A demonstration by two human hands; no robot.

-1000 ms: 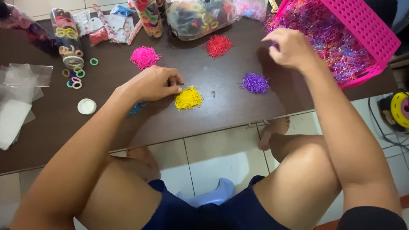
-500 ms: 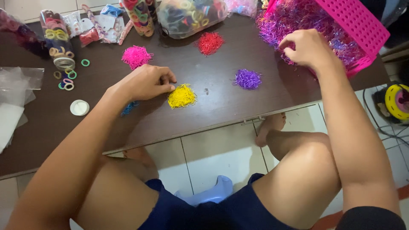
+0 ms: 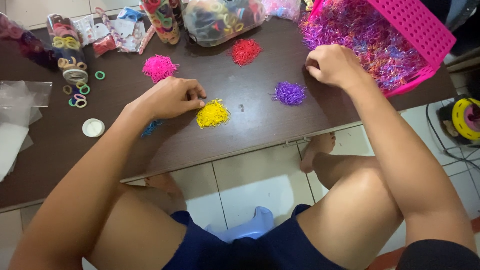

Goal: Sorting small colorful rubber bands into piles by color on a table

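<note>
While a clear bag [image 3: 222, 20] sits behind, left hand [image 3: 170, 97] touches yellow bands [image 3: 213, 114].

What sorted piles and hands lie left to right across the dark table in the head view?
Pink pile → left hand → yellow pile → red pile → purple pile → right hand → pink basket of mixed bands.

arms: bare, no sleeves to the elbow | wrists: no watch or bands | shorts [image 3: 235, 252]: dark navy | black sleeve edge [image 3: 435, 255] at near right | feet [image 3: 316, 150]: bare, no shoes
</note>
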